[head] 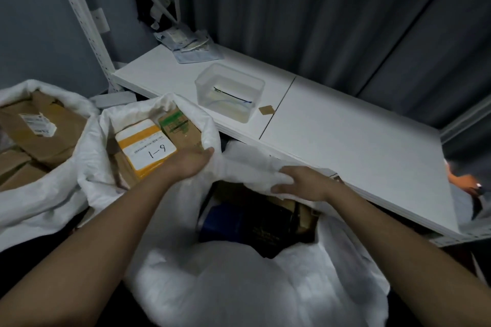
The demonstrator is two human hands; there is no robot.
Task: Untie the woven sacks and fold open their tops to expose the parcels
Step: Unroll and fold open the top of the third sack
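**Two hands hold the far rim of an open white sack of parcels**

Seen from above, a large white woven sack (239, 287) fills the lower middle of the view, directly in front of the person. Its cloth is soft, crumpled and brightly lit. Its mouth is open, showing dark parcels (255, 225) inside: one blue, one black with faint gold print, and a brown box edge behind them.

The left hand (192, 163) grips the far rim of the sack at its left end, fingers curled into the bunched cloth. The right hand (303, 183) lies on the same rim further right, fingers curled over the folded white edge. The cloth stretches between the two hands.

To the left stands a second sack (90, 146), its top folded down around a yellow-and-white parcel (146, 150) marked "1-6" and a brown box with green print (180, 127). Further left, a third sack (16, 90) holds brown cartons (42, 127).

Behind the sacks runs a white shelf (358, 141) bearing a clear plastic tub (229, 91).
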